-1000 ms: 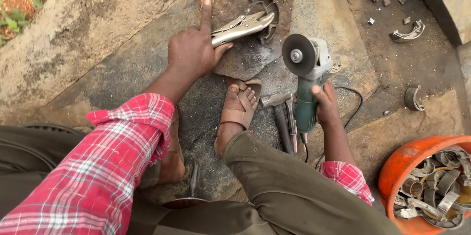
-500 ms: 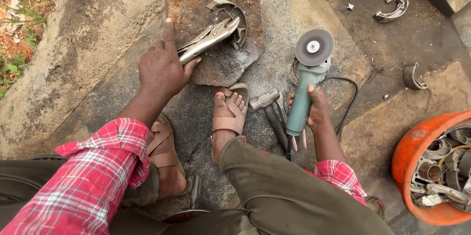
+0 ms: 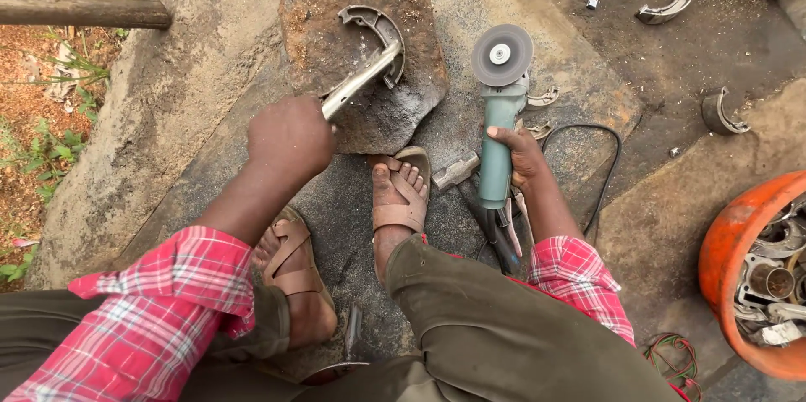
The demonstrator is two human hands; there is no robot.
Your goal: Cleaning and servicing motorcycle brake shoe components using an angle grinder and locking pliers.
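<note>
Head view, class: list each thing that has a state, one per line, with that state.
Left hand: closed around grey metal locking pliers.
Locking pliers: clamped on curved metal brake shoe, on the stone slab.
Right hand: gripping green angle grinder, disc upward.
Orange plastic basket: holds metal parts.

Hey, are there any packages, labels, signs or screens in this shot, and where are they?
No packages, labels, signs or screens show.
Nearest to a container: an orange tub at the right edge, round, holding metal parts.
The grinder in the right hand is green-grey with a grey disc; no label can be made out on it.
</note>
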